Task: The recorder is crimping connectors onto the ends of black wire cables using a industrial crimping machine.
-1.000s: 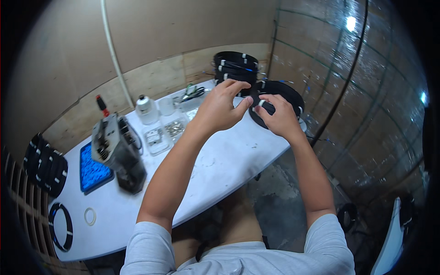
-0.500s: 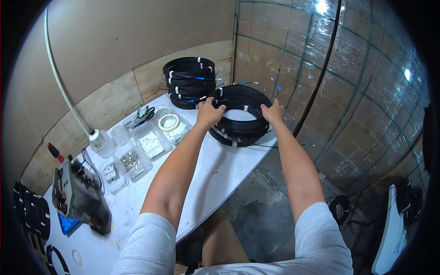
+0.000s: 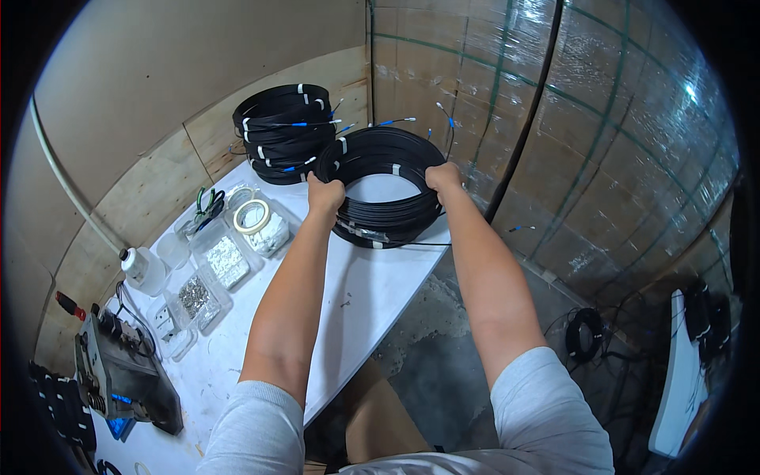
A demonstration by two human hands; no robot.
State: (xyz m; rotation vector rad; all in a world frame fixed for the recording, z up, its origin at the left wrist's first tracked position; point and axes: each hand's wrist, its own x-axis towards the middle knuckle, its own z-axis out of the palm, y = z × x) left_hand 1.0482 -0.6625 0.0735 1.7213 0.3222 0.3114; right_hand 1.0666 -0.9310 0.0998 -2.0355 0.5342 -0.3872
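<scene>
A stack of black cable coils (image 3: 388, 214), bound with white tape strips, rests at the far right end of the white table (image 3: 356, 293). My left hand (image 3: 325, 195) grips the left side of the top coil. My right hand (image 3: 443, 177) grips its right side. The coil is tilted up off the stack at the far side. Behind it, against the wooden wall, stands a second stack of black coils (image 3: 281, 131) with blue-tipped cable ends sticking out.
Left of my arms lie a tape roll (image 3: 253, 215), clear plastic boxes of small metal parts (image 3: 214, 265), a white bottle (image 3: 145, 269) and a grey machine (image 3: 119, 372). A plastic-wrapped pallet wall (image 3: 602, 158) rises on the right. A cardboard box (image 3: 380, 419) sits under the table.
My view has swung right and closer to the coils. Both hands have moved onto the coil's sides and lifted its far edge.
</scene>
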